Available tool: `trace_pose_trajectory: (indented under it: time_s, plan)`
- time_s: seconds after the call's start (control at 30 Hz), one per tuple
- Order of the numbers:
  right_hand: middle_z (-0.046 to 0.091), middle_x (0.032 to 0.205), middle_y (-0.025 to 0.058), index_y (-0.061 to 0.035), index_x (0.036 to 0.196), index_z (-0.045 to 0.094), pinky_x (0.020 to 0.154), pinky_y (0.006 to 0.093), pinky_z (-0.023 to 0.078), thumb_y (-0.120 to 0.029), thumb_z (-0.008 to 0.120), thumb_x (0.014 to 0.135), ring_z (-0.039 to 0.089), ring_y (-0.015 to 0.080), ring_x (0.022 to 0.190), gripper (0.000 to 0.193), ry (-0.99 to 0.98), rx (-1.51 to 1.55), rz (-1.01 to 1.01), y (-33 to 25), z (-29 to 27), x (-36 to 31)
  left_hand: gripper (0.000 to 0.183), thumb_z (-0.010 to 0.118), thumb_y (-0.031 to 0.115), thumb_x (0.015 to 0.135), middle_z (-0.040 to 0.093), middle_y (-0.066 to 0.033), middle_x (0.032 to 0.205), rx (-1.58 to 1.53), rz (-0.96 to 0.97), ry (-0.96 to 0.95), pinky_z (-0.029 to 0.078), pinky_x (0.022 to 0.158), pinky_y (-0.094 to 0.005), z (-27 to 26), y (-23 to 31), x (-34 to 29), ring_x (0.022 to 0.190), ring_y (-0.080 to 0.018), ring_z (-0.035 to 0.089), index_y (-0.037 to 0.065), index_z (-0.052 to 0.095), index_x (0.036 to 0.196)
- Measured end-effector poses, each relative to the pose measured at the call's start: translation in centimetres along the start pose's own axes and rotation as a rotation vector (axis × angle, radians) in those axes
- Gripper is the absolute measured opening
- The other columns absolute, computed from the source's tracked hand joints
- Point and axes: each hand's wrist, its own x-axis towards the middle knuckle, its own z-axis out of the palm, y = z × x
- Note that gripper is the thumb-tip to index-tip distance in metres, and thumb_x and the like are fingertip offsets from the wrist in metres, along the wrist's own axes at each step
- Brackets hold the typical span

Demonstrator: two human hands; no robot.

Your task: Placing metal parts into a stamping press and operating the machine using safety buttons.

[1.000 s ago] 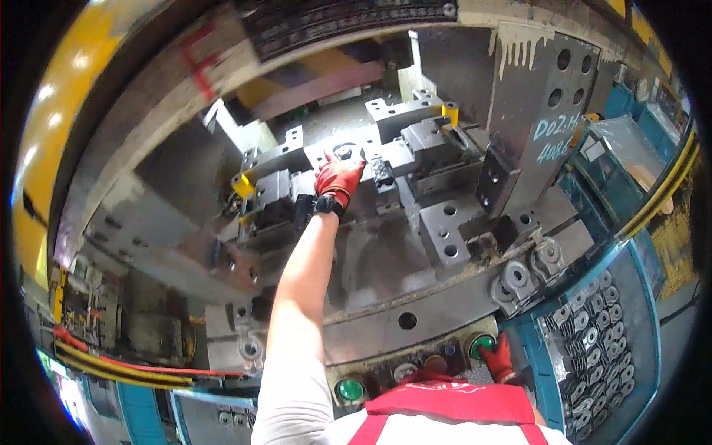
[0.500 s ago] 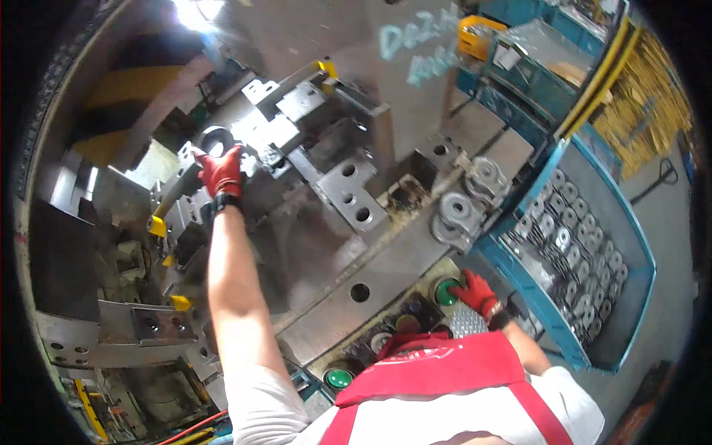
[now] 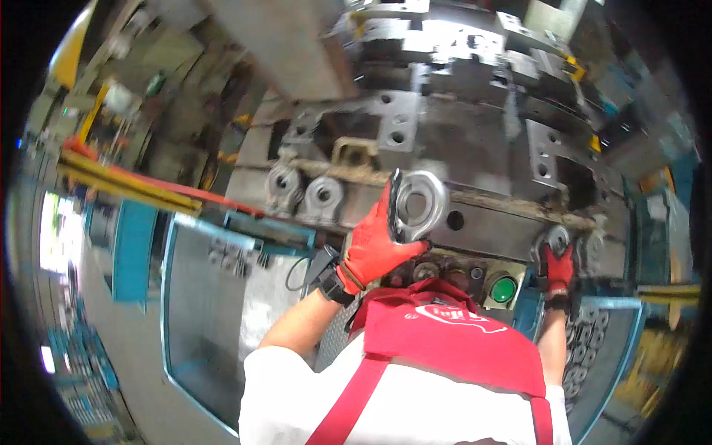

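Observation:
In a red glove, my left hand grips a ring-shaped metal part with a large central hole, raised in front of the press bed. Its fingers lie along the part's left side, with the thumb low. To the right, my right hand, also gloved in red, has its fingertips closed on another round metal part with a hole, on the front ledge. Another such part stands beside it. Two groups of similar parts rest on the ledge to the left.
Behind the ledge is the steel die with holed blocks. A green push button sits on the panel by my apron. At left stands a blue-framed bin with a few parts inside; at right, another blue-framed bin contains many.
The view has swung to the left. My left hand has come back from the die and now holds a ring-shaped part. My right hand has left the green button for a part on the ledge.

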Motion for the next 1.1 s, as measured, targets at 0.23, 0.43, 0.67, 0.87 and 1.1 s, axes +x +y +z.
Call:
trace_pose_trajectory:
  time_s: [0.23,0.43,0.67,0.87,1.1]
  plan:
    - [0.053,0.119,0.028,-0.0104,0.142,0.022,0.09,0.0469,0.042,-0.058,0.074,0.056,0.053,0.0436,0.108,0.111,-0.113,0.119,-0.053,2.4,3.0,3.9,0.114,0.08,0.042,0.056,0.051,-0.0257,0.119,0.362,-0.538,0.185,0.046,0.085,-0.0443,-3.3,-8.6,-6.1,0.106,-0.0401,0.053,0.008,0.015,0.143]
    - [0.037,0.138,0.0245,0.0028,0.14,0.024,0.104,0.0364,0.03,-0.045,0.079,0.06,0.037,0.0328,0.128,0.108,-0.152,0.444,-0.097,6.4,3.7,6.2,0.112,0.079,0.04,0.058,0.049,-0.0262,0.122,0.579,-0.522,0.258,0.045,0.087,-0.0426,-5.8,-12.9,-2.2,0.109,-0.0396,0.052,0.005,0.014,0.143]
    - [0.039,0.137,0.0193,0.005,0.139,0.025,0.104,0.0327,0.029,-0.025,0.078,0.066,0.039,0.0252,0.125,0.094,-0.267,0.712,-0.088,1.3,-6.8,-2.5,0.112,0.076,0.046,0.055,0.05,-0.0286,0.114,0.765,-0.646,0.124,0.046,0.083,-0.0453,-4.5,-17.6,0.9,0.1,-0.0398,0.055,0.012,0.017,0.144]
    - [0.049,0.127,0.0151,-0.0031,0.14,0.029,0.098,0.0316,0.036,-0.009,0.073,0.066,0.048,0.023,0.115,0.087,-0.338,1.02,-0.29,-8.9,-16.3,-10.7,0.111,0.075,0.054,0.057,0.048,-0.0341,0.117,0.725,-0.637,0.094,0.045,0.085,-0.0473,-4.3,-17.1,1.1,0.106,-0.043,0.052,0.011,0.02,0.143]
    - [0.056,0.115,0.0209,-0.0003,0.137,0.033,0.093,0.0337,0.041,-0.022,0.077,0.06,0.054,0.0279,0.109,0.091,-0.127,0.849,-0.693,-25.2,-20.1,-7.2,0.093,0.071,0.041,0.07,0.043,-0.0318,0.127,0.503,-0.332,0.346,0.033,0.101,-0.0437,-5.7,-17.0,-1.3,0.12,-0.0419,0.041,-0.006,0.027,0.137]
